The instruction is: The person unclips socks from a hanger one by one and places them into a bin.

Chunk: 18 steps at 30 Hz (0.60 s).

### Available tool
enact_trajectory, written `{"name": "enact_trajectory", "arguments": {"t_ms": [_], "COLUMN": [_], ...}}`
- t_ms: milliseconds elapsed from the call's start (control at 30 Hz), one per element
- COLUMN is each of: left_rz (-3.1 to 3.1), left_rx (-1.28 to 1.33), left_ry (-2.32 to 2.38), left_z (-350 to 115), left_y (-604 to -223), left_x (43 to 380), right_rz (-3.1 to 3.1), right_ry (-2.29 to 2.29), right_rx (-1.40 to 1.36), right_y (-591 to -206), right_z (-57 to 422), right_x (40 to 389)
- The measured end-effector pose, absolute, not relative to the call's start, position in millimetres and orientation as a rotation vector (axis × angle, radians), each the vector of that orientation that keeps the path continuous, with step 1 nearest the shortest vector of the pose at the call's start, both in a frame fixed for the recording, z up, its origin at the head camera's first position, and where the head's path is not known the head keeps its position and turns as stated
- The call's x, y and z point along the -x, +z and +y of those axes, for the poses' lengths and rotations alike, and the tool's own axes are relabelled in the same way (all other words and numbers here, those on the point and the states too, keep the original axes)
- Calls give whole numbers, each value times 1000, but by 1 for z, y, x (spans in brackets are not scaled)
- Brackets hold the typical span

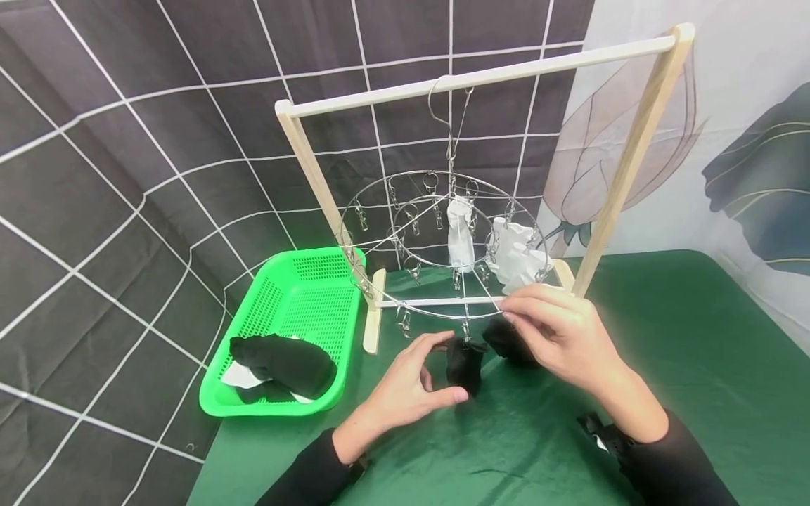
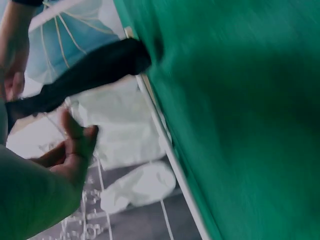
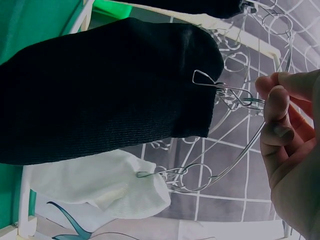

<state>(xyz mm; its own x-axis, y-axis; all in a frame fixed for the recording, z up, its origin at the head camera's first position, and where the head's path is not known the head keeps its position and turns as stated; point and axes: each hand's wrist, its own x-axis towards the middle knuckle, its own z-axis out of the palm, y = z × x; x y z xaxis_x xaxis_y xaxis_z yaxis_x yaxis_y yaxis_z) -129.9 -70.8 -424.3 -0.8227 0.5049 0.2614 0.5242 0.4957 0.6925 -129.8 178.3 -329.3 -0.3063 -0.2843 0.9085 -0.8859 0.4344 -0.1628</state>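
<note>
A round wire clip hanger [image 1: 411, 307] hangs from a wooden frame. My right hand [image 1: 563, 337] pinches its outer ring at the near right, and the right wrist view shows those fingertips beside a clip [image 3: 205, 80] that bites the cuff of a black sock [image 3: 115, 90]. My left hand [image 1: 411, 386] is spread around another black sock [image 1: 465, 369] hanging at the near edge, thumb apart from the fingers. Behind the right hand a second black sock [image 1: 506, 341] is partly hidden. White socks [image 1: 460, 235] hang farther back; one white sock [image 3: 125, 185] shows below the black one.
To the left, a green basket [image 1: 344, 337] holds black socks [image 1: 285, 362] and some white cloth [image 1: 240, 376]. The wooden frame [image 1: 620, 161] stands on the green-covered table [image 1: 683, 330], with its feet [image 1: 375, 309] at both sides. Dark gridded cloth [image 1: 126, 281] hangs behind.
</note>
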Motion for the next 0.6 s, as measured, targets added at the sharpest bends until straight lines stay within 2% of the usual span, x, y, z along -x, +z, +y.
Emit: {"name": "enact_trajectory", "arguments": {"t_ms": [333, 600], "left_rz": [-2219, -2115], "left_rx": [816, 795], "left_ry": [-1614, -1655], "left_z": [-41, -38], "left_y": [-389, -388], "left_x": [108, 105], "right_rz": [-1812, -1834], "right_ry": [880, 854], "right_rx": [-1011, -996], "right_y": [-329, -327], "right_z": [177, 176], "right_x": [130, 127]}}
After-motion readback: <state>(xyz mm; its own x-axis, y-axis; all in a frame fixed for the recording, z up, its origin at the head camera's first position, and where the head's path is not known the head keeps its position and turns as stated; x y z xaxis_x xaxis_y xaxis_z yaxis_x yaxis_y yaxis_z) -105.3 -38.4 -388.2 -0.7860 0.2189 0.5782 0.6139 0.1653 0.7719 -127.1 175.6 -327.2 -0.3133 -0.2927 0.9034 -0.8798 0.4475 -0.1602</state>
